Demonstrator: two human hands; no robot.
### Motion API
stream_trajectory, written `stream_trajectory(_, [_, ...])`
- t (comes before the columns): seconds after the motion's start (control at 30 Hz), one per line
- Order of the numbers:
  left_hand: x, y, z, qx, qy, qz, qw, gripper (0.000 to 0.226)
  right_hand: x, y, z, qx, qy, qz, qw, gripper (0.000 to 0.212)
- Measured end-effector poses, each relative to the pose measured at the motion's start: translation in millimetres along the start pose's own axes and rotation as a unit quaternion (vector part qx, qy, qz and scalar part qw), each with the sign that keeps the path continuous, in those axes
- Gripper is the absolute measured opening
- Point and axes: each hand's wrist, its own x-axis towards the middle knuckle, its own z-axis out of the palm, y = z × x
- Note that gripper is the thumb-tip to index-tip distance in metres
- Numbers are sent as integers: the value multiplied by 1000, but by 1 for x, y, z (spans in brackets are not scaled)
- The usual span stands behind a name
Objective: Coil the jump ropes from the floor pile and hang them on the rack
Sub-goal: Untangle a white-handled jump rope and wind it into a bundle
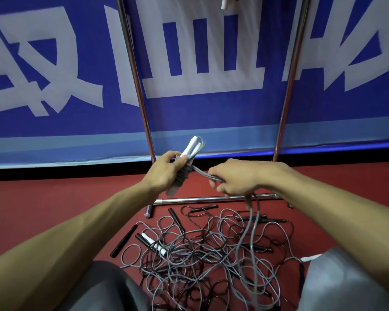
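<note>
Mid-coil: left hand (166, 170) grips white handles (192, 145) + wrapped grey rope (181, 176); right hand (233, 178) pinches the loose strand. Next, prob: finish wraps, lift to rack (139, 86) far side. Pile (202, 250) near, on floor.

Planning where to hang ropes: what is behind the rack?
A blue banner with large white characters spans behind the rack; whatever lies behind the banner is covered.

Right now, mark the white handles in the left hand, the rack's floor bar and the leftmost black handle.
white handles (189, 145): head view, one handle's middle.
rack's floor bar (195, 199): head view, bare middle stretch.
leftmost black handle (124, 241): head view, mid-shaft.
</note>
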Motion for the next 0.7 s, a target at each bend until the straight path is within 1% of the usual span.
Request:
stream_trajectory(0.03, [0, -3, -1, 116, -12, 51, 992, 14, -1, -4, 0, -41, 26, -36, 998, 4])
stream_trajectory(0.07, [-1, -5, -2, 216, -42, 91, 971, 14, -3, -7, -1, -75, 58, -72, 993, 8])
stream_trajectory(0.1, [-3, -7, -2, 276, -87, 108, 951, 16, -4, -9, -1, -97, 94, -101, 986, 11])
stream_trajectory(0.13, [-4, -9, -1, 299, -136, 111, 938, 17, -6, -8, -2, -100, 132, -113, 980, 11])
stream_trajectory(0.2, [-8, -10, 1, 315, -215, 115, 917, 18, -9, -2, -5, -67, 199, -104, 972, 10])
stream_trajectory(0.23, [-11, -8, 1, 307, -244, 115, 912, 17, -10, 2, -6, -40, 220, -94, 970, 11])
stream_trajectory(0.3, [-13, -5, 2, 251, -287, 106, 918, 17, -11, 10, -6, 9, 245, -65, 967, 14])
stream_trajectory(0.4, [-15, -2, 4, 187, -302, 111, 928, 27, -7, 19, -1, 73, 283, -24, 956, 15])
stream_trajectory(0.47, [-17, 1, 7, 142, -296, 109, 938, 29, -3, 21, -2, 121, 292, -14, 949, 16])
stream_trajectory(0.53, [-20, 6, 9, 106, -299, 92, 944, 29, 0, 23, -4, 180, 278, -9, 943, 14])
stream_trajectory(0.6, [-24, 10, 12, 99, -314, 66, 942, 29, 1, 27, -4, 244, 245, -4, 938, 12])
stream_trajectory(0.67, [-30, 14, 16, 89, -322, 44, 942, 34, -1, 32, -2, 290, 219, 7, 932, 12])
stream_trajectory(0.7, [-33, 16, 19, 70, -314, 34, 946, 36, -1, 33, 0, 307, 210, 13, 928, 11])
